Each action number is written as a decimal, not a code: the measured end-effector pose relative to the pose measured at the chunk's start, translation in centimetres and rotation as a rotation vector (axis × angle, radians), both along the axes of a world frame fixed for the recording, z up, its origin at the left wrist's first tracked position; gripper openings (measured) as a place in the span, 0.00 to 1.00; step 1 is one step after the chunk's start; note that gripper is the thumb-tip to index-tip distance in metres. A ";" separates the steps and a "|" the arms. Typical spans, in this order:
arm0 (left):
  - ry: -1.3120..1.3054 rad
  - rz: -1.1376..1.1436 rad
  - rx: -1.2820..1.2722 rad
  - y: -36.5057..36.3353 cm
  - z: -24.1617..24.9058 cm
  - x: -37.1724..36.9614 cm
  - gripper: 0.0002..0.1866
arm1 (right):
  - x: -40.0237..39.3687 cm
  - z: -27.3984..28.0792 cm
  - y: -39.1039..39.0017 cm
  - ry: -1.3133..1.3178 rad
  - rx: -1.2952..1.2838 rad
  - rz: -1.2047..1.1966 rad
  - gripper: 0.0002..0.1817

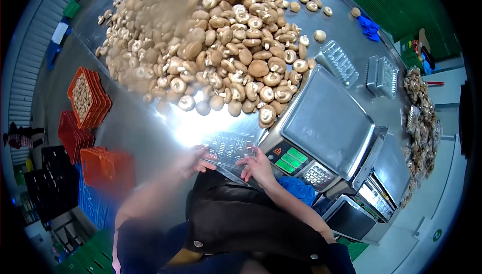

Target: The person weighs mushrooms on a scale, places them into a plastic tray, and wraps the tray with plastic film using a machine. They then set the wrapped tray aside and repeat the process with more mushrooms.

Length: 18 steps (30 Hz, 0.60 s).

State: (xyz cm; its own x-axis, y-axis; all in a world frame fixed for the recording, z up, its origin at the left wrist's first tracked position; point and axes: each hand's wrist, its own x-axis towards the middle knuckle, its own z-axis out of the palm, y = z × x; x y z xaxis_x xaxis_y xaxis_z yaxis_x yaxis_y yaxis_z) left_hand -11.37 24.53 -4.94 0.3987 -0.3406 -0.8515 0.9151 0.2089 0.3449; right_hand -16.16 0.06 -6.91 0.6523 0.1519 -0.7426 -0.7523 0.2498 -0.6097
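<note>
A clear plastic tray [228, 147] is held at the near edge of the metal table, just in front of my body. My left hand [193, 161] grips its left side, fingers curled at the edge. On the opposite side, my right hand [256, 166] has its thumb and fingers closed on the tray's edge. No mushrooms show in the tray. Beyond it lies a big heap of brown mushrooms [246, 53], several with pale stems turned up. A digital scale [326, 118] with a bare metal plate and lit green display stands right beside my right hand.
Stacked clear trays [337, 63] and further trays [382, 77] lie behind the scale. Bagged mushrooms [420, 118] line the right side, near a wrapping machine [374, 198]. Orange crates [90, 98] and red crates [75, 136] stand at left. A blue cloth [369, 28] is at the far right.
</note>
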 end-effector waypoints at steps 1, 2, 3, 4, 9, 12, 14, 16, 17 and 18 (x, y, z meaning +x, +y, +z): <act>0.009 0.049 -0.009 0.0 -1.2 0.5 0.14 | 0.5 -0.8 0.4 -0.004 -0.030 -0.035 0.25; 0.020 0.099 -0.017 0.0 -2.4 0.9 0.14 | 1.1 -2.0 0.7 -0.006 -0.058 -0.069 0.24; 0.031 0.150 -0.024 0.2 -3.2 1.5 0.13 | 1.7 -3.1 1.0 -0.008 -0.086 -0.103 0.24; 0.004 0.169 0.006 -0.3 -3.2 2.9 0.13 | 3.0 -2.8 1.8 0.023 -0.108 -0.197 0.24; -0.240 0.239 0.101 -3.0 -6.5 10.7 0.16 | 10.7 -5.7 3.7 -0.111 -0.231 -0.479 0.14; -0.440 0.290 0.097 -4.0 -8.9 15.3 0.14 | 16.4 -7.3 3.9 -0.138 -0.331 -0.540 0.09; -0.502 0.358 0.161 -5.2 -8.9 16.4 0.13 | 18.3 -7.3 3.7 -0.144 -0.412 -0.510 0.11; -0.507 0.385 0.162 -5.3 -8.8 16.3 0.12 | 18.4 -6.9 3.9 -0.152 -0.419 -0.534 0.12; -0.510 0.401 0.165 -5.3 -8.7 15.9 0.12 | 18.3 -6.5 3.9 -0.157 -0.421 -0.543 0.12; -0.483 0.411 0.162 -5.0 -10.0 15.5 0.13 | 17.8 -6.3 4.0 -0.150 -0.401 -0.551 0.13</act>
